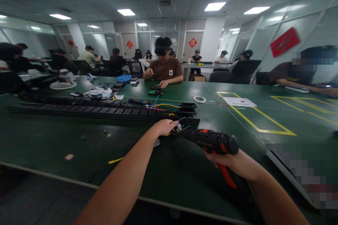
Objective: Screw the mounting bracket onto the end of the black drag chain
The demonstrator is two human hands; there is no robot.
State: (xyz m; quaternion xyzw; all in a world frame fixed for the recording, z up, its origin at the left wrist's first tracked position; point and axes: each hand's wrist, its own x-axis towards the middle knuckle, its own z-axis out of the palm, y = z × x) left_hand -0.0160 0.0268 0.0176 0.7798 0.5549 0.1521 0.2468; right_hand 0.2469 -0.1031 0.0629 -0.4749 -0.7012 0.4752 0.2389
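My left hand (166, 127) is closed around a small black box-like housing (185, 125) with wires and pale parts inside. In my right hand (232, 161) is a black and orange cordless drill (211, 140), fingers wrapped round its handle. The drill points left, its front end close to the housing's right side; whether the bit touches it I cannot tell. A yellow wire (116, 161) sticks out beneath my left forearm. Just beyond my left hand lies a long black power strip (105, 111) with a row of sockets, and blue and yellow wires (166, 105) run behind it.
A white ring of tape (199, 99) and a paper sheet (239, 102) lie on the green table (87, 179). Yellow tape lines (264, 126) mark its right side. Across the table sits a co-worker (166, 65) by a green circuit board (155, 91). A blue tray (124, 78) stands behind.
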